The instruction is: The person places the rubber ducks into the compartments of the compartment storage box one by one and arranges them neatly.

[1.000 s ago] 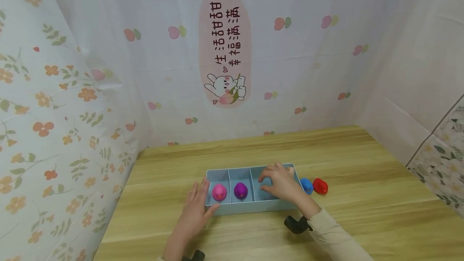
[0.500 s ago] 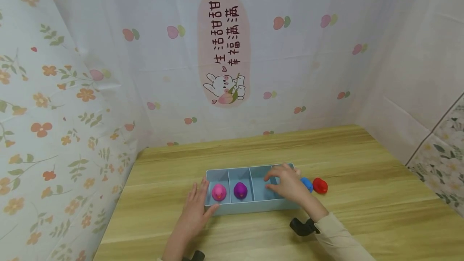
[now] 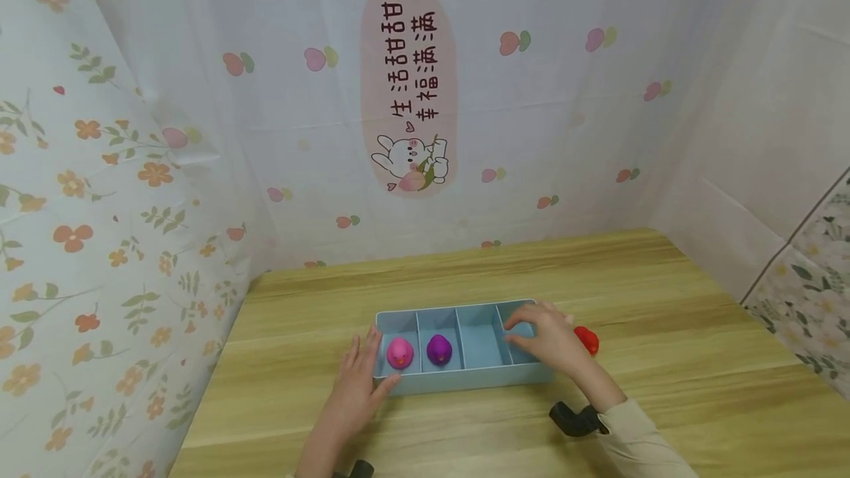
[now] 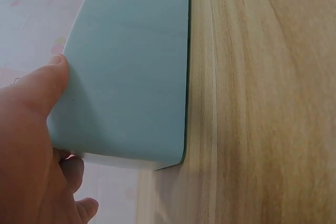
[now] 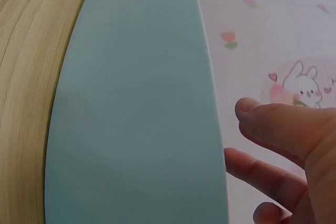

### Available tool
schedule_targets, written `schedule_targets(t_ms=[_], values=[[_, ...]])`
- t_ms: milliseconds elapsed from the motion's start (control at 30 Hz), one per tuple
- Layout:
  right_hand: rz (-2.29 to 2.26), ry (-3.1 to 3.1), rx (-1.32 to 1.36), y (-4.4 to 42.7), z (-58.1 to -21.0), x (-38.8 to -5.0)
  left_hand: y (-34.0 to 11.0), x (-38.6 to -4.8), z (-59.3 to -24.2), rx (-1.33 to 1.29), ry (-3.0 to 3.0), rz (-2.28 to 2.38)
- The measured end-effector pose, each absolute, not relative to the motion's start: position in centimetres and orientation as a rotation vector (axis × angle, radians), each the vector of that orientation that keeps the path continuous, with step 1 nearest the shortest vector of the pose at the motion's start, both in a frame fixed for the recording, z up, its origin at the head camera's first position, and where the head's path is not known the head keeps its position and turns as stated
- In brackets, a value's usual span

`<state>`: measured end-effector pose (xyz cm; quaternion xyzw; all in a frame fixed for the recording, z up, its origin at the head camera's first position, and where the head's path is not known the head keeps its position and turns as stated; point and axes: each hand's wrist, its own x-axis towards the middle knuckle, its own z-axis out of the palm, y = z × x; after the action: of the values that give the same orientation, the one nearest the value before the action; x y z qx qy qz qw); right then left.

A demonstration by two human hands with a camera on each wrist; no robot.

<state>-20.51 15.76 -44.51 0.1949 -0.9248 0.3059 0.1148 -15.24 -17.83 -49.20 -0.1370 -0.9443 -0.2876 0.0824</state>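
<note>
A light blue box (image 3: 465,379) has a row of compartments. A pink duck (image 3: 400,352) sits in the leftmost one and a purple duck (image 3: 439,350) in the one beside it. My left hand (image 3: 355,386) rests at the box's left end, fingers extended along the side, thumb at the front rim; its thumb (image 4: 50,77) touches the rim in the left wrist view. My right hand (image 3: 554,338) hovers over the rightmost compartment, thumb and fingers apart, with nothing visible between them. Just right of it lies a red duck (image 3: 587,339), partly covered.
The wood-grain table (image 3: 319,290) extends around the box. A patterned cloth (image 3: 265,131) hangs behind it and at the left, with another sheet (image 3: 744,205) at the right. Black wrist mounts (image 3: 575,420) sit below the hands.
My right hand has moved right, from above the third compartment to the rightmost one and the box's right end. The blue duck is now hidden behind it. My left hand has stayed put.
</note>
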Motion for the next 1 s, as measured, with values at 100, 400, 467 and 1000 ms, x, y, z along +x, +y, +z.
schedule_targets(t_ms=[100, 400, 467, 1000], values=[[0.885, -2.692, 0.564, 16.6, -44.4, -20.5, -17.8, -15.3, -49.2, -0.414, -2.810, -0.854], [0.838, -2.704, 0.508, 19.3, -44.4, -20.6, -17.9, -15.3, -49.2, -0.418, -2.813, -0.827], [0.832, -2.703, 0.500, 19.9, -44.4, -20.6, -17.9, -15.2, -49.2, -0.414, -2.816, -0.829], [0.827, -2.725, 0.374, 24.4, -44.6, -20.2, -17.8, -15.2, -49.2, -0.408, -2.802, -0.843]])
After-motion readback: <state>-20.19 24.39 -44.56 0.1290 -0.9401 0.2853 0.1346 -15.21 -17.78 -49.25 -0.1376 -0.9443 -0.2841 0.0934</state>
